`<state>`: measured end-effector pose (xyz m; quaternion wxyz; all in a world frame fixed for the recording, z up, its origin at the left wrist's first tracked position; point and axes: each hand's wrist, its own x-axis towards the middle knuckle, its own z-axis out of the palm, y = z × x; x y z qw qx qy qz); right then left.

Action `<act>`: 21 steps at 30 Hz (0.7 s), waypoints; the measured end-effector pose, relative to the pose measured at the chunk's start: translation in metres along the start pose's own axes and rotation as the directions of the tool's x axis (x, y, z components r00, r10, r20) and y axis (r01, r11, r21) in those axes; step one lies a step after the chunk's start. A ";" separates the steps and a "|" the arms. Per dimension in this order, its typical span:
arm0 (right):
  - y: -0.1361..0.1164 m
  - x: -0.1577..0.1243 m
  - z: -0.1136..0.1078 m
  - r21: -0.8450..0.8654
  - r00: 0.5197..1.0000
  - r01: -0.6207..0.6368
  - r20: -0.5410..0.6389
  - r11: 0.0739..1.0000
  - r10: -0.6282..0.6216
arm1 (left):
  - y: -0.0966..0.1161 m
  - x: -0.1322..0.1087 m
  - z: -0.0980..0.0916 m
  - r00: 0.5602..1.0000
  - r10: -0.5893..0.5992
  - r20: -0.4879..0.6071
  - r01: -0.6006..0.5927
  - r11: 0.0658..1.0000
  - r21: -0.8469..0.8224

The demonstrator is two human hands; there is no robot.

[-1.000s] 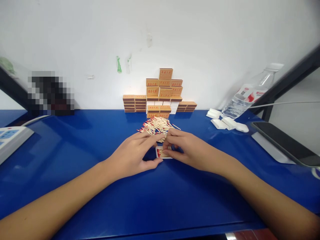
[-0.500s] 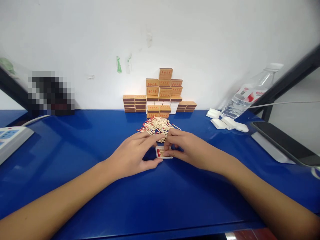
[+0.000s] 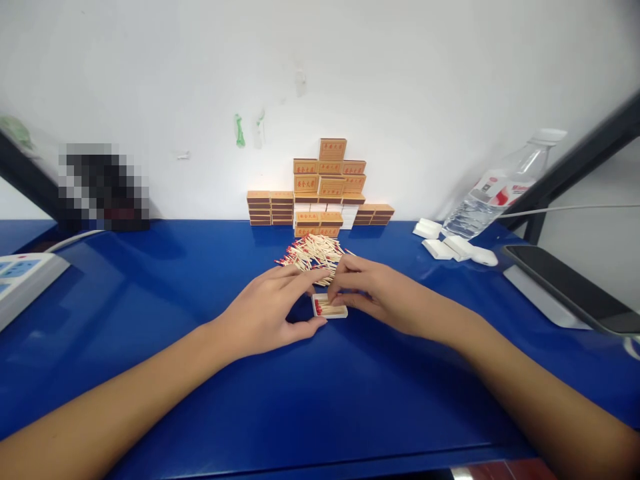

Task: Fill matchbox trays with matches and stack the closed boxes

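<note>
A small white matchbox tray (image 3: 344, 315) lies on the blue table, with several red-tipped matches (image 3: 330, 308) inside, heads to the left. My left hand (image 3: 273, 310) rests at the tray's left end, thumb and fingers spread around it. Over the tray's right part is my right hand (image 3: 367, 290), its fingers curled and fingertips at the matches; whether a match is between them is too small to tell. Just behind the hands lies a loose pile of matches (image 3: 313, 252).
Matchboxes (image 3: 306, 183) stand stacked against the wall behind the pile. To the right are white pieces (image 3: 439, 249), a leaning plastic bottle (image 3: 493, 193) and a phone (image 3: 575, 287). A power strip (image 3: 35, 283) sits at the left edge.
My right thumb has lifted and shifted slightly right, away from the matches, so more of the tray shows. My left hand has hardly moved.
</note>
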<state>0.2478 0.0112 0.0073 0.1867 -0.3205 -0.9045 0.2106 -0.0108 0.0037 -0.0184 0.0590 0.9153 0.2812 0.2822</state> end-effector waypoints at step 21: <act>0.044 -0.010 -0.020 -0.268 0.927 -0.366 -0.019 0.891 0.375 | -0.002 -0.001 0.001 0.999 -0.008 -0.039 0.007 1.000 -0.018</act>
